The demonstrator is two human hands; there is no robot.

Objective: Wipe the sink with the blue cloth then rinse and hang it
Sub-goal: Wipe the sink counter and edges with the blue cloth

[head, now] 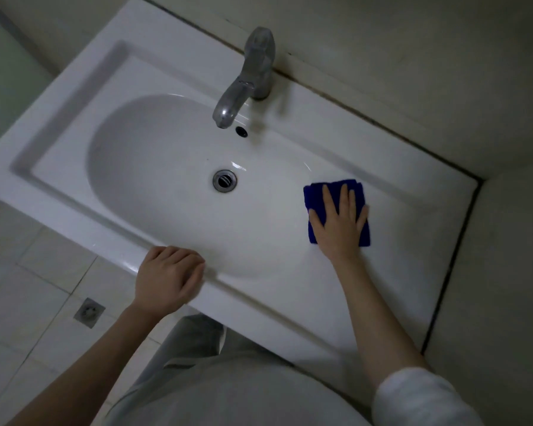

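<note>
Cloth [316,198], blue and folded into a rough square, lies flat at the right of the frame, on the right-hand slope of the sink [74,96] where the bowl meets the flat rim. The right hand [339,222] lies palm down on top of it, fingers spread and straight, pointing toward the upper edge of the frame; the cloth shows beyond the fingertips and on both sides of the palm. A pale sleeve [419,398] covers the right forearm at the lower right.

The left hand [168,278] sits at lower centre, fingers curled loosely together, resting on the front rim of the sink and holding nothing.

The drain [224,180] is in the middle of the bowl, well left of the cloth. Above it, at upper centre, stands the metal tap [246,81], spout reaching over the bowl, with the overflow hole [241,131] just beside the spout tip. No water shows at the spout.

At lower left, the tiled floor [28,272] holds a small square floor drain [89,312].
</note>
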